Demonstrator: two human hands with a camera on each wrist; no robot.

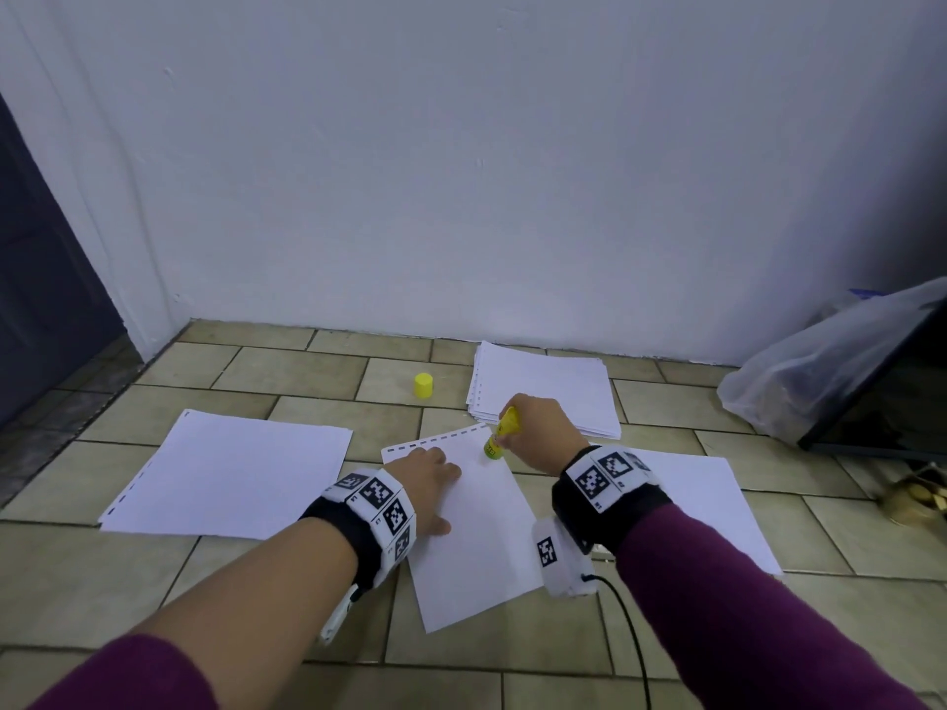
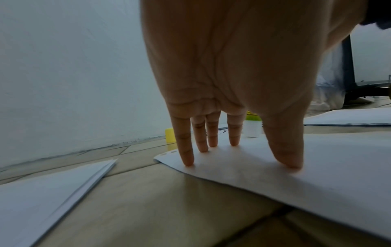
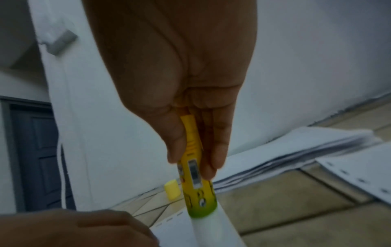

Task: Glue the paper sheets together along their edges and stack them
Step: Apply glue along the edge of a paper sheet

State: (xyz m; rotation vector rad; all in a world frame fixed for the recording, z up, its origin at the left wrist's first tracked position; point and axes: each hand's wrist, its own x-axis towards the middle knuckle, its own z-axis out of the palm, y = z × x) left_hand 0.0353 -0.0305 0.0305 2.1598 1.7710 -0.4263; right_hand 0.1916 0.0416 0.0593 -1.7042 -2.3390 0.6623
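Two grips: right hand (image 1: 535,434) clasps glue stick (image 1: 501,432) (left hand (image 1: 428,476) flat).

Far side: cap (image 1: 423,385) stands alone on bare tile, stack (image 1: 543,392) just right of it, a gap between.
Left: sheets (image 1: 230,474) lie flat.
Right: bag (image 1: 820,371) and dark panel (image 1: 891,402) block the corner.
Back: wall (image 1: 461,171).

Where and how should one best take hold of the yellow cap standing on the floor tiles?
Pinch the cap by its round side wall, coming straight down from above. It stands upright and alone on the floor, so two opposite sides are free for the fingertips.
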